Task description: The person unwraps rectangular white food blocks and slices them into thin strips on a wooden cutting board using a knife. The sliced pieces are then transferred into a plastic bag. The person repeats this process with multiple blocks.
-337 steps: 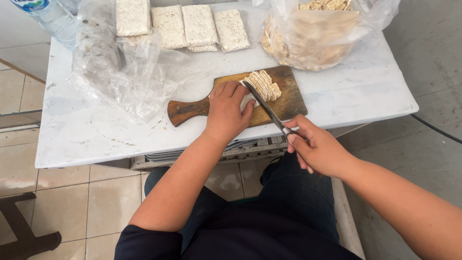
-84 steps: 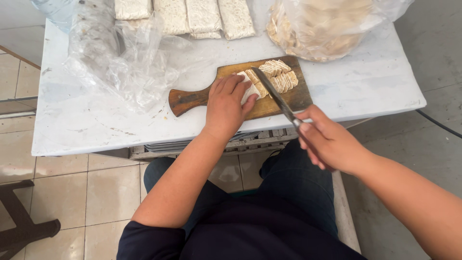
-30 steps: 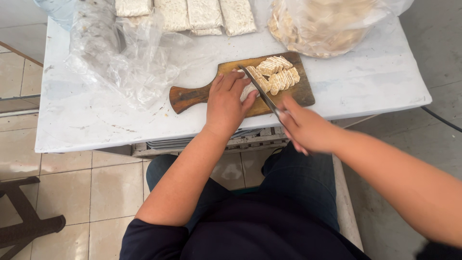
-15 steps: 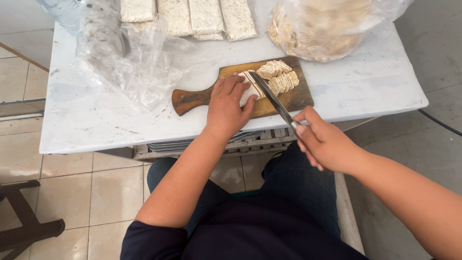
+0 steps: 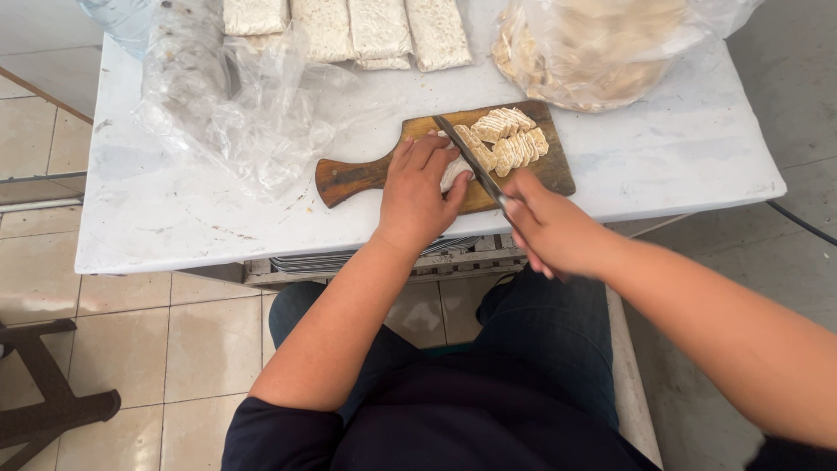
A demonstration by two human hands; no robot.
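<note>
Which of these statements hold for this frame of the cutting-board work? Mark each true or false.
1. The right hand holds a knife over the wooden cutting board. True.
2. The left hand rests flat on the bare table, away from the board. False: it presses on the pale block lying on the board.
3. Cut slices lie on the board's far right part. True.
4. The board's handle points to the person's right. False: it points left.
5. A filled clear plastic bag sits beyond the board. True.
</note>
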